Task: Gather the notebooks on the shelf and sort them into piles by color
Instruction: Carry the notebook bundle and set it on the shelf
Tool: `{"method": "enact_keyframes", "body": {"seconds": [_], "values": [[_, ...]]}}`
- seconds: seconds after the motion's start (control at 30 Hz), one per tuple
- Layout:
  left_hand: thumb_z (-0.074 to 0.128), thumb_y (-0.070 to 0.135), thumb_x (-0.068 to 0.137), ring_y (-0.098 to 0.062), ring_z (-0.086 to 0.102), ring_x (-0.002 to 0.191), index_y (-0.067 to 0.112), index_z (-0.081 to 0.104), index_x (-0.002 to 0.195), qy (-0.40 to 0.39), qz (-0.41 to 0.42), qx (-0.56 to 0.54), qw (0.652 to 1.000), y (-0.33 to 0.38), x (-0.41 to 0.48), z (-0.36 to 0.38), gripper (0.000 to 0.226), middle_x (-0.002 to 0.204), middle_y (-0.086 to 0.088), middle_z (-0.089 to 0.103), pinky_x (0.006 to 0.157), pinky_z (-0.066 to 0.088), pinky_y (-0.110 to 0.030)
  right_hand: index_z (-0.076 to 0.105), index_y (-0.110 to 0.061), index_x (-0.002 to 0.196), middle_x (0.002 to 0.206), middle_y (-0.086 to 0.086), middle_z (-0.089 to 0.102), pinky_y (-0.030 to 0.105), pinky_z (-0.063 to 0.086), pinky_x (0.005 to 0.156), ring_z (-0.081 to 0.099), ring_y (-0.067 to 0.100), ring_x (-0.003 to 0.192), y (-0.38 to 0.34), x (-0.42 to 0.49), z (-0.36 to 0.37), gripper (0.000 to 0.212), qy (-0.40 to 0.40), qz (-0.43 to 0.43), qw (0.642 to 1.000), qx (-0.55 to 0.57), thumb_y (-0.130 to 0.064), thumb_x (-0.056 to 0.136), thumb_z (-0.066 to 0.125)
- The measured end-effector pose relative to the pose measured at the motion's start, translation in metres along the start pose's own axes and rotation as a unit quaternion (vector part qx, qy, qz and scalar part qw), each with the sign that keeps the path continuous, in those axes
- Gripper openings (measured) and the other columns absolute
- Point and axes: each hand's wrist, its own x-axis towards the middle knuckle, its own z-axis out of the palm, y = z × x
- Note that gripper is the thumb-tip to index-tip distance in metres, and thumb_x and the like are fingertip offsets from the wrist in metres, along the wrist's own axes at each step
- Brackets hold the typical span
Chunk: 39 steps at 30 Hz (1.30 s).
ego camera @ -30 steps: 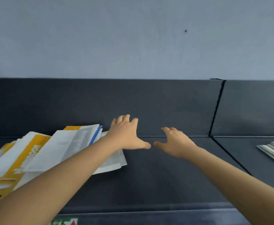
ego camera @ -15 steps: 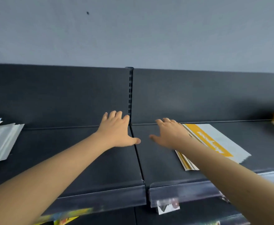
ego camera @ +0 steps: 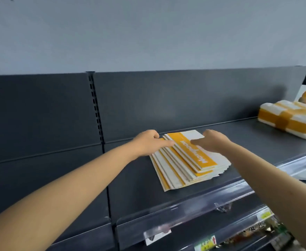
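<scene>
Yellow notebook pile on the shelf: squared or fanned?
Fanned. The notebooks lie flat on the shelf, their edges stepped sideways, not flush; left hand and right hand touch the far end.
</scene>
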Motion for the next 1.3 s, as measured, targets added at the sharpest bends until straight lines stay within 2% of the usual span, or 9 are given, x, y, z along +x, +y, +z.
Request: {"method": "enact_keyframes", "body": {"seconds": [0.07, 0.17, 0.3, 0.37, 0.53, 0.73, 0.83, 1.0, 1.3], "values": [[0.072, 0.052, 0.081, -0.017, 0.055, 0.104, 0.011, 0.054, 0.112, -0.033, -0.046, -0.108, 0.993, 0.011, 0.017, 0.015, 0.054, 0.116, -0.004, 0.054, 0.085, 0.045, -0.027, 0.053, -0.002, 0.125, 0.123, 0.013, 0.061, 0.027, 0.037, 0.074, 0.056, 0.030, 0.098, 0.023, 0.020, -0.004, 0.060, -0.017, 0.033, 0.999, 0.028, -0.049, 0.089, 0.060], [0.079, 0.040, 0.078, -0.021, 0.050, 0.125, 0.011, 0.047, 0.138, -0.057, -0.125, -0.240, 0.961, 0.021, 0.034, 0.031, 0.074, 0.142, -0.007, 0.047, 0.094, 0.050, -0.031, 0.051, -0.007, 0.122, 0.099, 0.013, 0.056, 0.028, 0.037, 0.069, 0.049, 0.027, 0.080, 0.047, 0.047, -0.005, 0.052, -0.073, 0.056, 0.991, 0.101, -0.042, 0.087, 0.066], [0.080, 0.027, 0.079, -0.022, 0.049, 0.126, 0.015, 0.051, 0.134, 0.007, -0.185, -0.337, 0.923, 0.033, 0.043, 0.047, 0.063, 0.134, -0.006, 0.055, 0.069, 0.049, -0.028, 0.054, -0.001, 0.122, 0.113, 0.009, 0.058, 0.035, 0.047, 0.090, 0.057, 0.030, 0.100, 0.065, 0.071, 0.003, 0.064, -0.154, 0.043, 0.956, 0.245, -0.032, 0.074, 0.081], [0.080, 0.018, 0.078, -0.022, 0.051, 0.122, 0.013, 0.054, 0.127, 0.042, -0.200, -0.395, 0.896, 0.040, 0.044, 0.053, 0.055, 0.122, -0.005, 0.060, 0.079, 0.048, -0.029, 0.058, 0.000, 0.118, 0.116, 0.011, 0.064, 0.041, 0.049, 0.097, 0.062, 0.031, 0.105, 0.066, 0.077, 0.008, 0.060, -0.195, 0.037, 0.931, 0.306, -0.021, 0.069, 0.085], [0.092, 0.021, 0.016, -0.026, 0.061, 0.115, 0.010, 0.059, 0.125, 0.146, -0.194, -0.444, 0.863, 0.029, 0.069, 0.069, 0.114, 0.126, -0.010, 0.064, 0.100, 0.048, -0.042, 0.057, 0.001, 0.118, 0.115, 0.016, 0.063, 0.034, 0.050, 0.077, 0.062, 0.032, 0.100, 0.058, 0.086, 0.017, 0.058, -0.221, 0.004, 0.923, 0.316, -0.013, 0.069, 0.084], [0.074, 0.004, 0.081, -0.024, 0.073, 0.071, 0.005, 0.070, 0.104, 0.063, -0.203, -0.442, 0.872, 0.062, 0.030, 0.070, 0.022, 0.087, -0.012, 0.076, 0.061, 0.060, -0.035, 0.054, -0.005, 0.120, 0.115, 0.015, 0.064, 0.047, 0.052, 0.091, 0.065, 0.034, 0.097, 0.040, 0.075, -0.004, 0.061, -0.231, 0.000, 0.899, 0.372, -0.015, 0.068, 0.085], [0.073, 0.004, 0.082, -0.027, 0.074, 0.077, 0.004, 0.069, 0.108, 0.076, -0.174, -0.447, 0.874, 0.059, 0.018, 0.052, 0.026, 0.094, -0.016, 0.075, 0.064, 0.061, -0.038, 0.058, -0.003, 0.109, 0.106, 0.017, 0.068, 0.051, 0.055, 0.085, 0.069, 0.035, 0.090, 0.019, 0.058, -0.028, 0.048, -0.225, -0.042, 0.899, 0.373, -0.011, 0.069, 0.083], [0.072, 0.008, 0.082, -0.027, 0.075, 0.075, 0.005, 0.069, 0.108, 0.122, -0.140, -0.443, 0.877, 0.033, -0.020, -0.006, 0.027, 0.092, -0.014, 0.076, 0.059, 0.060, -0.037, 0.062, -0.001, 0.114, 0.099, 0.015, 0.072, 0.033, 0.057, 0.062, 0.071, 0.028, 0.078, -0.038, 0.015, -0.046, 0.034, -0.237, -0.093, 0.866, 0.431, -0.006, 0.082, 0.071], [0.067, 0.021, 0.088, -0.028, 0.073, 0.092, 0.013, 0.067, 0.118, 0.160, -0.148, -0.405, 0.888, -0.121, -0.163, -0.125, 0.031, 0.104, -0.010, 0.075, 0.077, 0.058, -0.040, 0.064, -0.005, 0.109, 0.097, 0.011, 0.073, 0.031, 0.056, 0.061, 0.071, 0.024, 0.077, -0.215, -0.121, 0.038, 0.021, -0.321, -0.140, 0.803, 0.482, -0.009, 0.089, 0.064]]}}
